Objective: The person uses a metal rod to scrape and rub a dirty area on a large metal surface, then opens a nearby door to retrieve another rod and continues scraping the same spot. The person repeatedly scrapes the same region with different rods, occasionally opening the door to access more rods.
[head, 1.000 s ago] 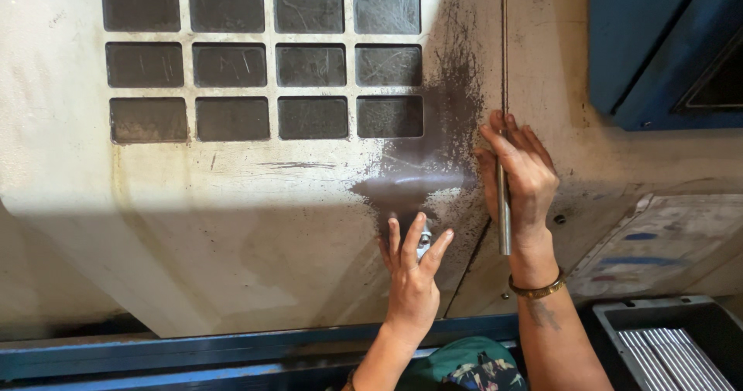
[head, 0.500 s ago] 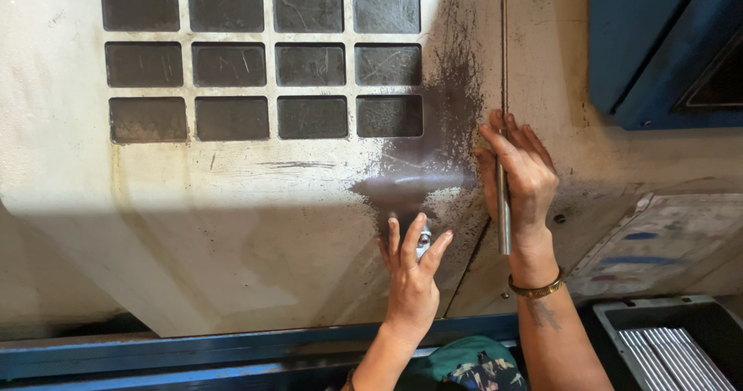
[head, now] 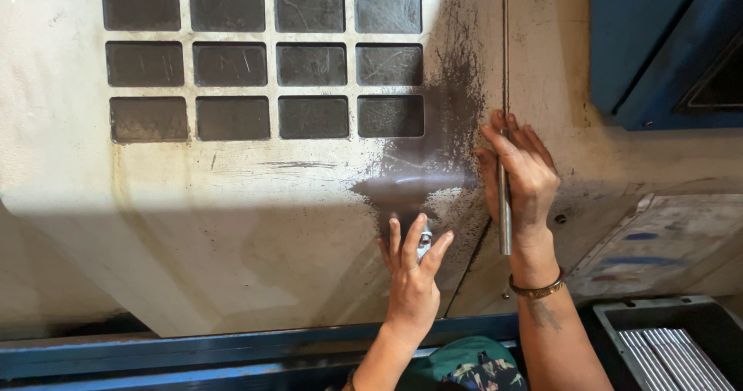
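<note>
My right hand [head: 520,176] is closed around a long thin metal rod [head: 505,51] that runs straight up along the seam of a dirty white machine panel [head: 193,205]. The rod's lower end [head: 505,240] sticks out just below my palm. A brass bracelet sits on that wrist. My left hand [head: 410,271] rests lower on the panel, fingers spread, pinching a small shiny metal handle [head: 424,240] under a dark worn smudge.
A grid of dark rectangular window panes [head: 267,62] fills the panel's upper part. A blue machine housing [head: 658,43] stands at upper right. A grey bin [head: 611,321] of metal rods [head: 681,356] sits at lower right. A blue rail [head: 193,356] runs along the bottom.
</note>
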